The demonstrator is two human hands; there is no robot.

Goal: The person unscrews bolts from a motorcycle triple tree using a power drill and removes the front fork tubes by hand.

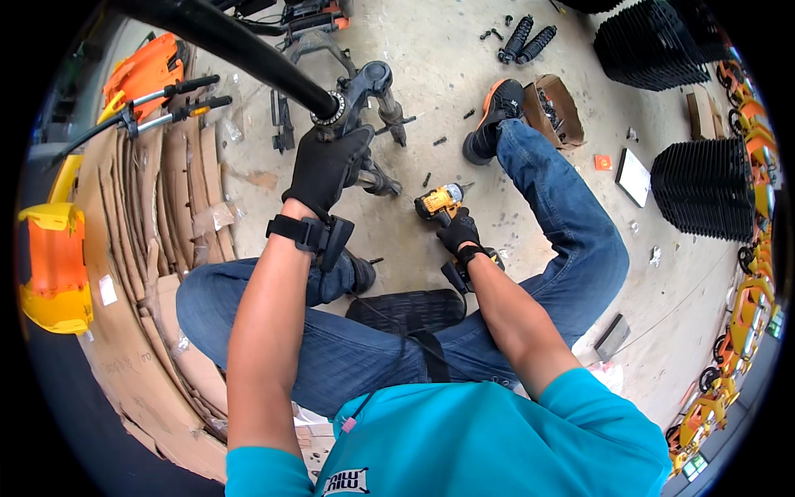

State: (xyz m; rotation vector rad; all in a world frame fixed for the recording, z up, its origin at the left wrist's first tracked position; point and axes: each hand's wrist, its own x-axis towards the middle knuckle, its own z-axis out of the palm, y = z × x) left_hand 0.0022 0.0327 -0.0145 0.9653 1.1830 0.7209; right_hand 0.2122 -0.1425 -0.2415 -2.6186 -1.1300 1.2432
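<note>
My left hand (326,168), in a black glove, is closed round the upper part of a grey suspension fork (373,81). A long black tube (236,51) rises from the fork's crown toward the upper left, with a bearing ring at its base. The fork's legs point away over the floor. Lower and to the right, my gloved right hand (458,231) grips the handle of a yellow and black cordless drill (440,200). Its bit points to the upper right, apart from the fork. Most of my left fingers are hidden behind the fork.
Stacked cardboard (153,190) lies left, beside orange-yellow panels (56,257) and handlebars (170,95). Ahead are black shock absorbers (527,41), loose bolts and an open carton (567,116) of small parts. Stacked black trays (704,186) stand right, near a row of yellow frames (749,306).
</note>
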